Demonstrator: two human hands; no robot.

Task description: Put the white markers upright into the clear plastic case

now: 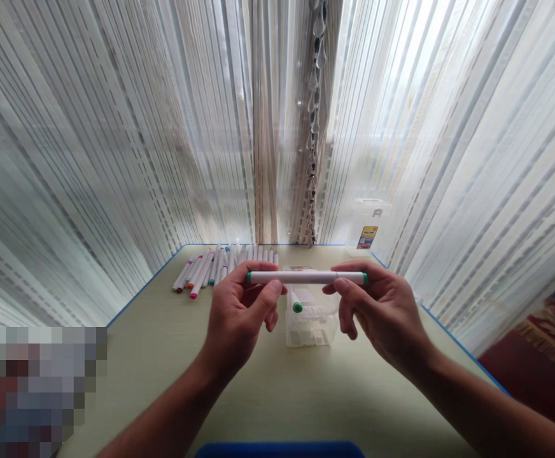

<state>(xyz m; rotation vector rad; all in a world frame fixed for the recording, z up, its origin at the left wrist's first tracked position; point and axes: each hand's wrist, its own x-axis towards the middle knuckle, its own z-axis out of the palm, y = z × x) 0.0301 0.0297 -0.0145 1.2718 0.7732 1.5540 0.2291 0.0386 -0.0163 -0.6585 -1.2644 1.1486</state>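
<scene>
We see a marker [306, 277] with a smooth white plastic barrel, faintly glossy, and green plastic ends. The box [312, 327] under it is clear, shiny plastic. The table [306, 394] looks like pale matt wood with a blue edge. At 12 o'clock hang sheer striped cloth curtains [91, 159] and a string of glassy beads [316, 95]; at 11 o'clock lie more plastic markers [205, 270].

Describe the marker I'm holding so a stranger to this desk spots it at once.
Over the pale, blue-edged desk, above a clear plastic box, the left hand and right hand pinch one marker level between them. White barrel, green at both ends, it alone is held up; a row of markers lies behind.
</scene>
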